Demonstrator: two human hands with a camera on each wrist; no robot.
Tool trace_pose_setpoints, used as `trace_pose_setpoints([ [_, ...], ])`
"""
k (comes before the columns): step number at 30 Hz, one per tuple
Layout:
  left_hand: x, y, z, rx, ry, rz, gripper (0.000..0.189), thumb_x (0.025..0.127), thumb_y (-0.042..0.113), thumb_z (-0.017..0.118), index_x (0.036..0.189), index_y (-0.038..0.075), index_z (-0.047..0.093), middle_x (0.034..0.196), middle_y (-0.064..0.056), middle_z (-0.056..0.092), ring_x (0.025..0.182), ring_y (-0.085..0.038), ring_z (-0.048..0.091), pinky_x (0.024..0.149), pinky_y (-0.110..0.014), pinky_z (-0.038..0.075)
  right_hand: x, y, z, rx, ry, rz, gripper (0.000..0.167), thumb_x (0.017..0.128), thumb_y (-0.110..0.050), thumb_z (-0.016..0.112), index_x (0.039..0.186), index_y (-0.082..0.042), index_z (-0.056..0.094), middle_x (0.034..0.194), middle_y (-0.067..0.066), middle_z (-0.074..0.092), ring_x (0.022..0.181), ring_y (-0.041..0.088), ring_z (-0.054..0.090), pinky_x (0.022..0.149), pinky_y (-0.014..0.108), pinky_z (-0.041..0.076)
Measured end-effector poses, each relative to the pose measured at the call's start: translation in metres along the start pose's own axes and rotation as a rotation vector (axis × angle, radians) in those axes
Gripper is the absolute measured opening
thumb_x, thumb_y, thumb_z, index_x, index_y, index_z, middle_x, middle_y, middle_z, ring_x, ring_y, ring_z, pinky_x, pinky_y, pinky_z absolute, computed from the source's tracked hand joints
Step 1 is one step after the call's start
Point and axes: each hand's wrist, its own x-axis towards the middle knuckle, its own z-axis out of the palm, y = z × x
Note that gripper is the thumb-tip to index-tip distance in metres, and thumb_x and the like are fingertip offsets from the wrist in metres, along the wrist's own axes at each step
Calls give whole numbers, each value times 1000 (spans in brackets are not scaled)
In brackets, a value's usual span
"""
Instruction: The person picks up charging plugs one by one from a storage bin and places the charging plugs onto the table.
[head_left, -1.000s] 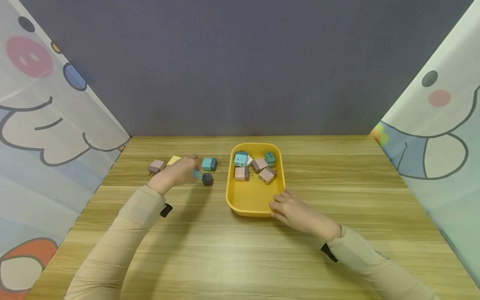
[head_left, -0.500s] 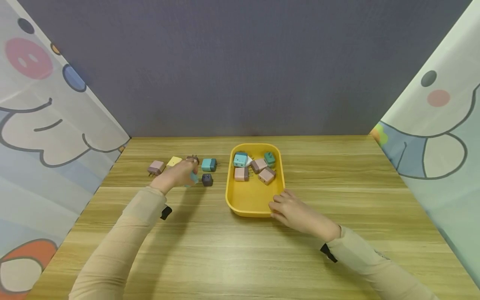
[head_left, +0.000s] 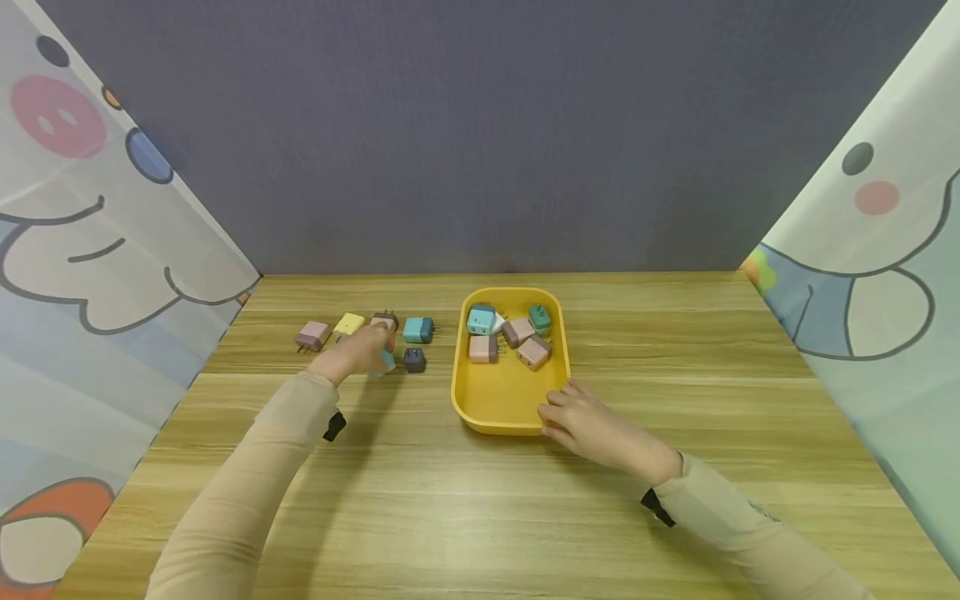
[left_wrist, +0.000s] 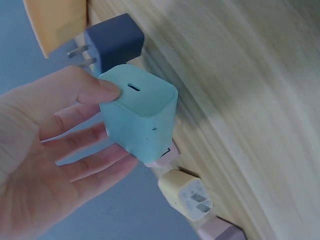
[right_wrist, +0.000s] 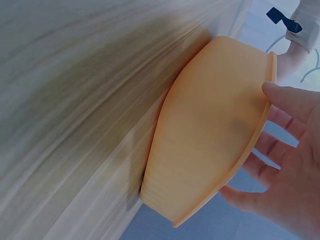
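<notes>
My left hand (head_left: pixel 358 350) holds a light blue wall charger (left_wrist: pixel 141 111) between thumb and fingers, just left of a dark charger (head_left: pixel 414 361) with its prongs up. In the left wrist view the thumb lies on the face with the port, and the other fingers are behind. Nearest beyond that hand are a pink-and-brown charger (head_left: pixel 386 318) and a yellow charger (head_left: pixel 350 324). My right hand (head_left: pixel 592 421) grips the rim of a yellow plastic tray (head_left: pixel 495 404) at its near right corner, with the thumb outside in the right wrist view.
On the table (head_left: pixel 480 517), a two-tone blue charger (head_left: pixel 417 329) lies left of the tray and a pink charger (head_left: pixel 312 334) at the far left. Several chargers are in the tray's far half, among them a green one (head_left: pixel 540 317) and a light blue one (head_left: pixel 481 320). A grey panel (head_left: pixel 480 142) stands behind.
My left hand has shifted slightly left and toward me with the light blue charger, away from the dark one. The pink-and-brown charger has come into view beyond it. My right hand stays put.
</notes>
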Motion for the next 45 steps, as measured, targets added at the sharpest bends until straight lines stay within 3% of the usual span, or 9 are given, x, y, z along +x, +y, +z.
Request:
trace_pose_setpoints([
  [14, 6, -5, 6, -25, -58, -67, 26, 76, 3, 66, 100, -4, 56, 105, -18, 49, 85, -26, 53, 72, -35, 47, 0, -1, 1, 0, -1, -3, 12, 81, -17, 63, 78, -14, 52, 72, -7, 40, 75, 15, 44, 90, 50, 35],
  [25, 10, -5, 8, -3, -49, -45, 26, 76, 3, 65, 100, -5, 58, 106, -18, 53, 93, -31, 53, 76, -38, 46, 0, 0, 2, 25, 38, -20, 16, 79, -16, 65, 74, -14, 50, 71, -7, 39, 73, 14, 43, 89, 51, 36],
  [31, 11, -3, 8, -11, -67, -65, 29, 77, 4, 65, 103, -5, 56, 105, -18, 56, 95, -32, 54, 76, -38, 47, 0, 2, 2, 23, 47, -22, 16, 79, -15, 65, 74, -14, 50, 71, -7, 40, 73, 14, 41, 88, 51, 36],
  [45, 13, -4, 11, 15, -52, -21, 28, 77, 3, 64, 104, -4, 57, 107, -18, 55, 101, -34, 50, 81, -40, 44, 0, 2, 1, 33, 12, 3, 15, 81, -17, 63, 75, -15, 50, 72, -8, 39, 74, 14, 41, 91, 51, 35],
])
